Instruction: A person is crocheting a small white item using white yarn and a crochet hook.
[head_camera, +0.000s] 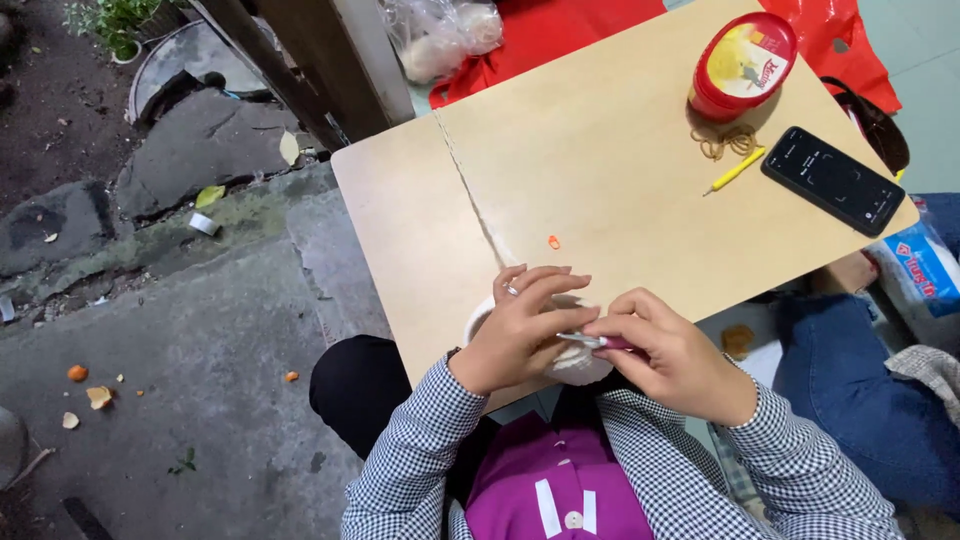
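Note:
My left hand (520, 325) and my right hand (672, 352) meet over a white bowl (478, 320) at the near edge of a light wooden table (600, 160). The right hand pinches a small tool with a pink handle and a thin metal tip (590, 341). The left hand's fingertips close on that metal tip or on something tiny at it; what sits between them is too small to tell. A ring shows on a left finger. The bowl is mostly hidden under both hands.
On the table stand a red tub with a yellow lid (743, 62), rubber bands (727, 143), a yellow pen (736, 170), a black phone (833, 180) and a small orange scrap (553, 242). Another person's blue jeans (860, 400) are at right. Stone ground lies at left.

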